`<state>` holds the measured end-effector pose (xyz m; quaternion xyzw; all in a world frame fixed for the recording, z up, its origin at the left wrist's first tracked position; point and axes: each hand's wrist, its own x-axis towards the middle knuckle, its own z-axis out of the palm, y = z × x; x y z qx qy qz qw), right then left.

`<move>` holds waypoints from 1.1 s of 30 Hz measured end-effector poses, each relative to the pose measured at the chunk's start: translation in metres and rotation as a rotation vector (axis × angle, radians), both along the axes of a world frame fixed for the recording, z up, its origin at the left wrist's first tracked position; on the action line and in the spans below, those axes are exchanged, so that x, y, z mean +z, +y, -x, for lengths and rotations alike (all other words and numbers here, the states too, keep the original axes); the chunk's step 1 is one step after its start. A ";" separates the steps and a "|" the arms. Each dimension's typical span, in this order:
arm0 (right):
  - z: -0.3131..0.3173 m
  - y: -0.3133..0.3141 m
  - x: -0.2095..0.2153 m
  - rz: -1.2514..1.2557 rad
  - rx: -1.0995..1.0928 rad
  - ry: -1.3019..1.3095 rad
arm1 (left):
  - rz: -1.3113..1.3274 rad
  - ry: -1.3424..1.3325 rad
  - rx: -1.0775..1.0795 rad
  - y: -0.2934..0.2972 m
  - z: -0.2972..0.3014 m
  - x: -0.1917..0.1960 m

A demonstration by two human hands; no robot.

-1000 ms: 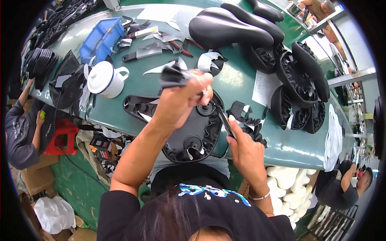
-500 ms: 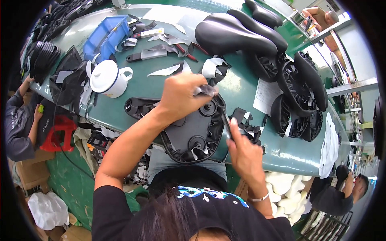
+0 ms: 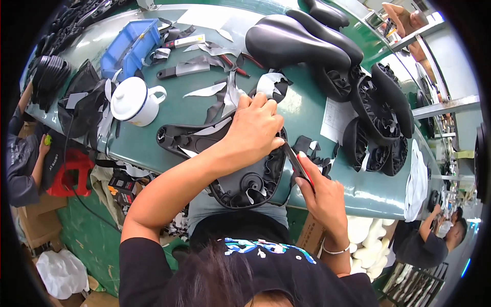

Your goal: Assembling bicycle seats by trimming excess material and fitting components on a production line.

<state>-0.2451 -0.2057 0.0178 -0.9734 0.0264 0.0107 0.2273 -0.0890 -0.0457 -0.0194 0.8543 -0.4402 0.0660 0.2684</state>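
Note:
An upside-down bicycle saddle, black with a round spring seat showing inside, lies at the table's near edge, its nose to the left. Over its far right rim my left hand is closed, fingertips pinching the cover's edge; the pinched part is mostly hidden. My right hand grips a slim knife with a dark and red handle, its tip against the saddle's right rim beside my left thumb. Grey-black cut strips lie just beyond the left hand.
Finished-looking saddles are piled at the back right, with more upturned ones below. A white lidded mug, a blue bin and a putty-knife-like tool stand or lie left. Co-workers are at both sides.
A strip that was in my left hand now lies on the table beyond the saddle. That hand has lowered onto the rim, and the knife has tilted beside it.

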 end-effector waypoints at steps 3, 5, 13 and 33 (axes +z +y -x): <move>0.012 -0.008 -0.015 -0.283 -0.189 -0.158 | 0.028 0.075 -0.028 -0.001 -0.003 -0.004; 0.011 -0.009 -0.008 -0.261 -0.248 -0.093 | 0.042 0.122 -0.041 0.000 0.000 -0.005; -0.015 -0.004 -0.021 -0.057 0.031 -0.080 | 0.171 0.182 -0.117 -0.002 -0.008 -0.011; -0.005 0.007 0.003 0.220 0.037 -0.040 | 0.384 0.795 -0.130 0.007 -0.020 0.025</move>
